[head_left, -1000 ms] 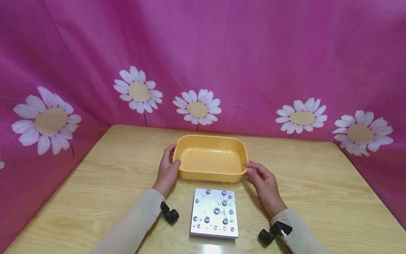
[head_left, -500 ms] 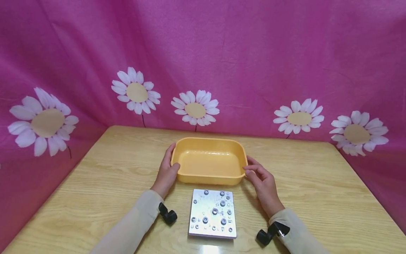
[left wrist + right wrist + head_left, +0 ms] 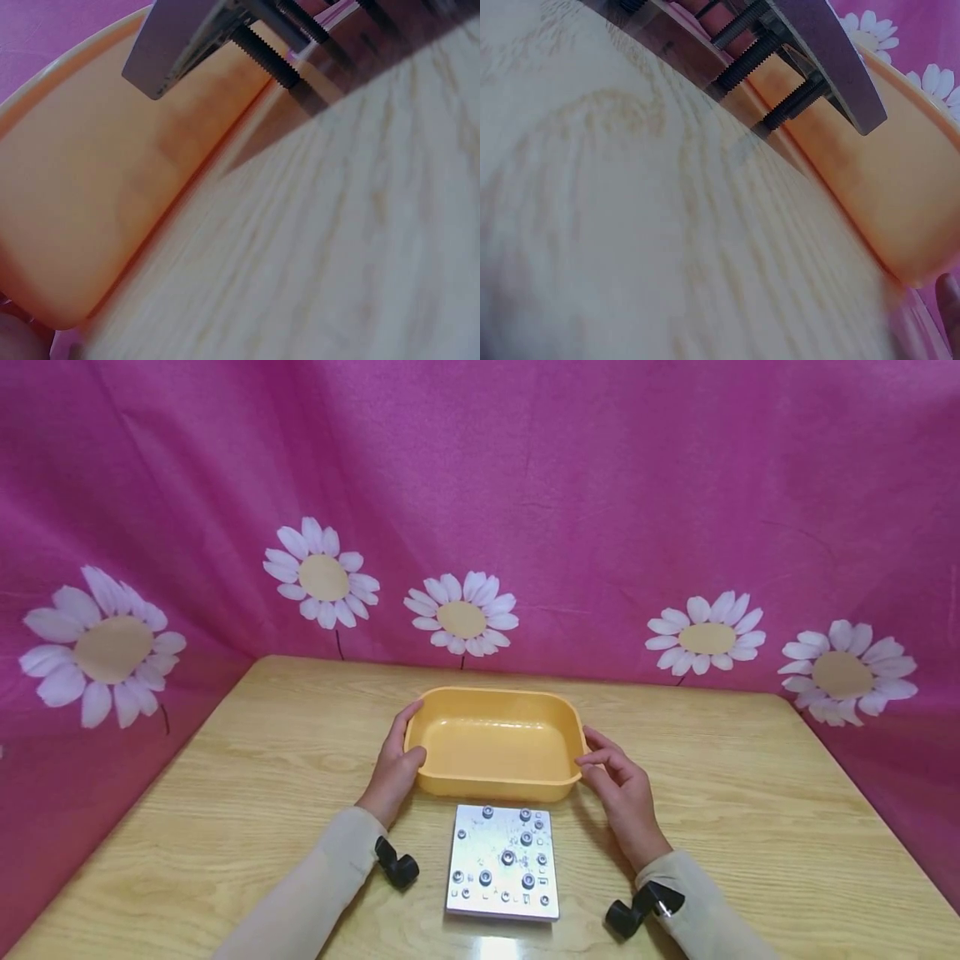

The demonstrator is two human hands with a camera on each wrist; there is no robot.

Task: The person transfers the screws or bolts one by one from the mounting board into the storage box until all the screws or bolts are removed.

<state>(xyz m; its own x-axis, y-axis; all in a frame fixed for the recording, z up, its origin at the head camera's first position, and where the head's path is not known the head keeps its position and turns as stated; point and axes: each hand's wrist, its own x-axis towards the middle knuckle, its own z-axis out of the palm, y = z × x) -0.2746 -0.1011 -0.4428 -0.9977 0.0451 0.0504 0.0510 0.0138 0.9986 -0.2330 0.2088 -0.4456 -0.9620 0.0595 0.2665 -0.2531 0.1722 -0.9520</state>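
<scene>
Head view, from the left: a pale beige sleeve with a black clip-on piece at its cuff leads to the left hand, which grips the left end of a rounded rectangular yellow-orange tub, probably plastic, thumb at the rim and fingers along the outer wall. The tub rests mid-scene on a pale wood-grained table, its hollow facing up. Just in front of it, on the person's side, stands a square silver metal plate studded with socket-head screws; both wrist views show dark threaded shanks beneath it, reaching down towards the tabletop. At the right, the right hand pinches the tub's near right corner between thumb and bent finger, seemingly a lighter hold than the left one.

Should the tub be drawn nearer, its front wall could bump the plate, since little room parts them. A lift might dip on the right, judging by that slight corner pinch, and the smooth wall could slip from the fingertips. Any sideways shove of the plate would probably let the shanks scratch the table.

The table has streaky yellowish grain and a bright patch of light at its near side. Round it hangs magenta cloth, slightly creased, printed with white daisies with creamy yellow centres, three from the left to the middle, two towards the right
</scene>
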